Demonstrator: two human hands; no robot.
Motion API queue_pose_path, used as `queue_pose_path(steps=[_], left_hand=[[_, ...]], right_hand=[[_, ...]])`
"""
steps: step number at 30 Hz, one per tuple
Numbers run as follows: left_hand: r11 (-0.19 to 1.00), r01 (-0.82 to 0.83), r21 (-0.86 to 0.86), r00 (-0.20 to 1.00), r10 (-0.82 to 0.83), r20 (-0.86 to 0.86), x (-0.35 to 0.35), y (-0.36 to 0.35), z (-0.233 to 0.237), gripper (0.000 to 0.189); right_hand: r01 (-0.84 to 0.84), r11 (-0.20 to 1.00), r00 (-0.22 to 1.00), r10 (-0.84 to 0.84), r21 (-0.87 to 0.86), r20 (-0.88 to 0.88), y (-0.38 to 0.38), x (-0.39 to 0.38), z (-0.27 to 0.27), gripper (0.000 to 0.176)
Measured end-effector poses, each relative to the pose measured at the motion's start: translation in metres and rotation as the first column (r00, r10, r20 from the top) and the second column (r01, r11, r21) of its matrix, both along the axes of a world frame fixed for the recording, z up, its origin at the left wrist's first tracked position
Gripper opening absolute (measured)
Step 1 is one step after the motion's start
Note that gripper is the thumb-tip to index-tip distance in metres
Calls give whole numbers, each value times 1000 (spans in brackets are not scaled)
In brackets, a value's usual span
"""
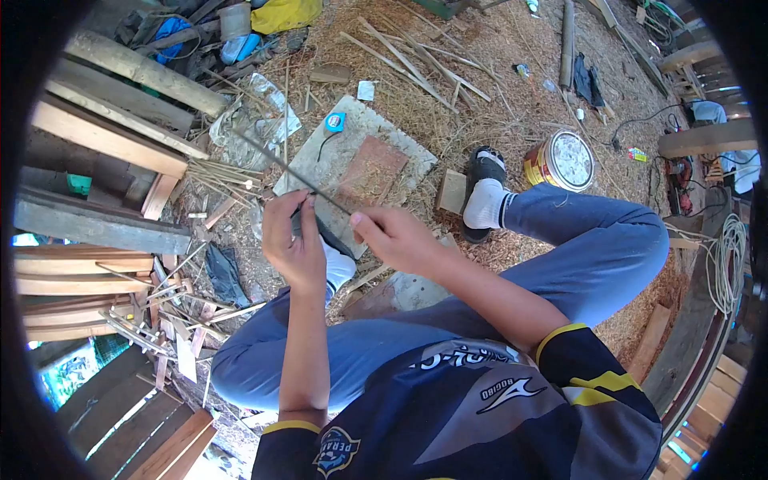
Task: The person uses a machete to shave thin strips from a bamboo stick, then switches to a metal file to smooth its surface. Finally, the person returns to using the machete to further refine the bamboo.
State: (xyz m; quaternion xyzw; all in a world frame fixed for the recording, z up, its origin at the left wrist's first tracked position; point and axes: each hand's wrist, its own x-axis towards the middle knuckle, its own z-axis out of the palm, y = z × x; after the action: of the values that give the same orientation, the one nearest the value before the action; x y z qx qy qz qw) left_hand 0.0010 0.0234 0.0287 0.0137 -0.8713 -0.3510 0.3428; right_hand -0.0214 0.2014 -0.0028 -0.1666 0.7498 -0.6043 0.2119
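Observation:
A long thin dark rod (276, 160) runs diagonally from the upper left down to my hands. My right hand (394, 238) pinches its lower end between thumb and forefinger. Left of it, my left hand (292, 236) has its thumb and fingertips pressed together close beside the rod; what sits between them is too small to make out. Beyond the hands, a pale board (400, 144) lies on the ground with a reddish square piece (372, 170) and a blue tape measure (335, 122) on it.
My sandalled foot (485, 204) rests beside a wooden block (452, 190). A paint bucket (558, 162) stands right of it. Thin sticks (408, 64) lie on the shavings ahead. Stacked timber (104, 220) lines the left side; coiled rope (728, 264) hangs at the right.

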Motion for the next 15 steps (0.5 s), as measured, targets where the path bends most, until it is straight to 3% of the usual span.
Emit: queue_pose_path(steps=[3, 6, 9, 15], left_hand=[[999, -25, 29, 1000, 25, 0, 0, 5, -9, 14], [999, -34, -6, 999, 34, -18, 2, 6, -12, 14], [999, -31, 19, 999, 31, -17, 2, 6, -19, 14], [1000, 7, 29, 1000, -6, -10, 1, 7, -25, 16]], right_hand=[[-2, 999, 999, 4, 33, -42, 1, 1, 0, 51], [-34, 994, 999, 30, 107, 34, 3, -4, -4, 52], [-29, 999, 999, 31, 46, -35, 4, -3, -4, 53], [-3, 999, 999, 1, 49, 38, 9, -7, -10, 53]])
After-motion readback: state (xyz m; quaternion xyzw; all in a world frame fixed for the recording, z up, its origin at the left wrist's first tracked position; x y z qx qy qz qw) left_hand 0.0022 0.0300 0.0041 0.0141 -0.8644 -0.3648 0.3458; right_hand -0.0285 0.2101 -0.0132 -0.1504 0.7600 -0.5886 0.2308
